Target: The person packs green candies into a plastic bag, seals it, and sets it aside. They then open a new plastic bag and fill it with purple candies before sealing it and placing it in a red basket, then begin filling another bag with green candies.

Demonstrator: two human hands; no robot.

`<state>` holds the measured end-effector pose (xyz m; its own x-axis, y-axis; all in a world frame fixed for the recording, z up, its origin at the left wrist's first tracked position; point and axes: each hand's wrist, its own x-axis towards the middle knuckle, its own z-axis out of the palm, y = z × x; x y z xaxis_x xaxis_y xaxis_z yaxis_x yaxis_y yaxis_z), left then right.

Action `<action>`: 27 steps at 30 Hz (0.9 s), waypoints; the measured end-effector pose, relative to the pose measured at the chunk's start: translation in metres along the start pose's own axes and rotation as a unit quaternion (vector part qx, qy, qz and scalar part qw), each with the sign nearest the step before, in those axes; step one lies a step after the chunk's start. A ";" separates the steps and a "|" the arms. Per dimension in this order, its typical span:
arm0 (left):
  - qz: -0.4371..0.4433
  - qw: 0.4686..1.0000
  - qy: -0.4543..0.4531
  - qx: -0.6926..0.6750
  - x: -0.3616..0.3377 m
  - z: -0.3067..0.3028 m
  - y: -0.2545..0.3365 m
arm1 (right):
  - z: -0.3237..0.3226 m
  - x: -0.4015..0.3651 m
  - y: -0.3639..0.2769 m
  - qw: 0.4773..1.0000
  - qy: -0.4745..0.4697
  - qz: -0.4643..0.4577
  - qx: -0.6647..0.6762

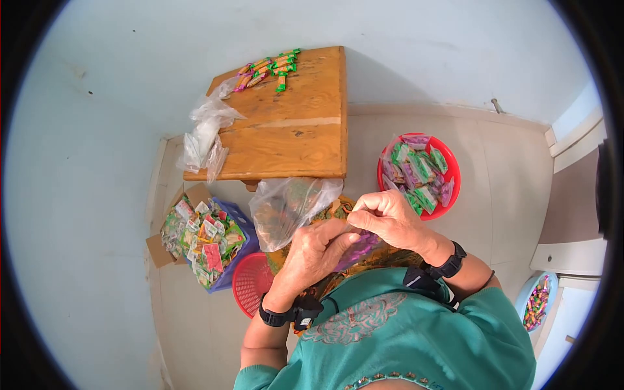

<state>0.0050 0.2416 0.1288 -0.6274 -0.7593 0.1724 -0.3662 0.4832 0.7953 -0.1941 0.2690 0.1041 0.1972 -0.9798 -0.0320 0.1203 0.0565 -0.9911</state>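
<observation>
My left hand (315, 252) and my right hand (389, 218) meet above my lap, both with bent, pinching fingers. What lies between the fingertips is too small and hidden to name. Under my hands a clear bag with purple items (359, 252) shows in part. Just beyond my left hand, an empty-looking clear plastic bag (279, 211) hangs over my lap by the table's near edge. Small green-wrapped packets (284, 65) and purple-wrapped ones (244, 79) lie at the far side of the wooden table (286, 143).
Clear bags (205, 133) drape over the table's left side. A red tub (457, 185) holds filled bags. A blue crate (244, 244) of colourful packets stands left, beside a red basket (250, 283). At right is a light-blue container (551, 286) of small wrapped pieces.
</observation>
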 end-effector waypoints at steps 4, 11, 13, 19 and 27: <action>-0.019 0.999 -0.020 -0.020 -0.002 -0.005 0.000 | -0.011 0.000 0.003 1.000 0.005 -0.020 -0.012; -0.029 0.996 -0.050 -0.075 0.000 -0.010 0.006 | -0.016 0.005 0.001 0.989 -0.014 -0.146 -0.007; -0.027 0.995 -0.067 -0.070 0.001 -0.012 0.006 | -0.010 0.000 -0.001 0.985 -0.071 -0.148 -0.052; 0.001 0.994 -0.106 -0.027 -0.003 -0.010 -0.002 | -0.016 -0.004 0.003 0.993 -0.036 -0.094 -0.064; 0.013 0.999 -0.041 0.007 -0.001 -0.011 -0.007 | -0.036 -0.013 0.006 0.992 0.023 -0.058 -0.105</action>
<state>0.0157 0.2347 0.1294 -0.6911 -0.7084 0.1433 -0.3593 0.5087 0.7824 -0.2310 0.2752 0.0938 0.1483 -0.9855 0.0828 -0.0671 -0.0935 -0.9934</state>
